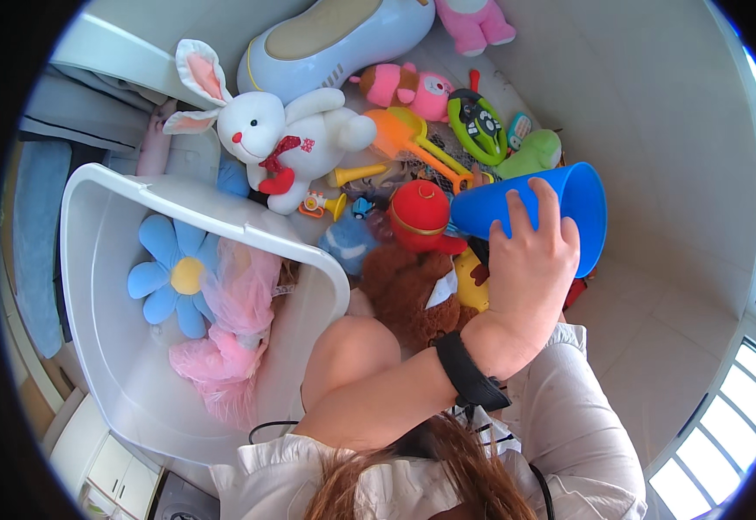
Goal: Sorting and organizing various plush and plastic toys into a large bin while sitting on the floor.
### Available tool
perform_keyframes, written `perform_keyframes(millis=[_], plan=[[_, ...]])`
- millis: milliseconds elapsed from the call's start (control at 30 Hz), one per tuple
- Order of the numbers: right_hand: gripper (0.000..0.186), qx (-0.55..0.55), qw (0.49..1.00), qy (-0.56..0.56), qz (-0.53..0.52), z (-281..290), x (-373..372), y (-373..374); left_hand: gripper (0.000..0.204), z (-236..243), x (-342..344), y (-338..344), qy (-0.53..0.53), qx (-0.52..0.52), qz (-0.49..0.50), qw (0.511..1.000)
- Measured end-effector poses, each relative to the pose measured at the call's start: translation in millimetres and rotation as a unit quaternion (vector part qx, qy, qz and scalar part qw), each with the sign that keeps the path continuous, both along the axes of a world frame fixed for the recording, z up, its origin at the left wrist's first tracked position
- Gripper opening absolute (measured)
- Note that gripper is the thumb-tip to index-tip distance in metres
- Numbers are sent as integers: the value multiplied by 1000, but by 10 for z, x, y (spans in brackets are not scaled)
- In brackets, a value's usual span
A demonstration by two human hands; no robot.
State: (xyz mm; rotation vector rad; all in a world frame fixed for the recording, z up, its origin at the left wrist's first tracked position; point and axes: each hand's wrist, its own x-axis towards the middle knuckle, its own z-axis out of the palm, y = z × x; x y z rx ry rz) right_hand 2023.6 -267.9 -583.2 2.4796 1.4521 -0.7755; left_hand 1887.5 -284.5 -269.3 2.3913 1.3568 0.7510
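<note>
My left hand (534, 247) lies across the side of a large blue plastic cup (582, 208), fingers curved over it. The cup lies tilted, its wide mouth to the right. A black band (469, 373) circles my wrist. Left of the cup sits a round red toy (420, 208). An orange toy shovel (430, 152) and a green toy steering wheel (477, 126) lie beyond it. Brown plush (400, 286) and a partly covered yellow toy (473, 282) are below. I cannot make out my right hand; the cup and left arm could hide it.
A translucent plastic bin (118, 364) stands at left, holding a blue plush flower (159, 273) and pink tulle (248, 303). Behind its rim sits a white plush rabbit (252, 126). A white-grey moulded object (343, 52) lies farther back. A pale wall (655, 113) rises at right.
</note>
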Motion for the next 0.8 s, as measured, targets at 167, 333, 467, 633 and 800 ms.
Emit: perform_keyframes(millis=[167,333,467,633,800], plan=[[55,-22,999,-38,-2,248,-117,-60,14,61,61,-34,-52,-30,-84,995],[51,100,979,-157,79,111,-248,-216,17,113,61,-16,-82,-1,-98,992],[52,76,992,-93,43,-53,-275,-172,18,117,53,19,-100,3,-105,990],[54,86,993,-67,51,230,-179,-120,18,99,60,12,-86,-6,-108,990],[60,137,989,15,47,551,-129,-12,18,105,83,23,-89,-6,-103,991]])
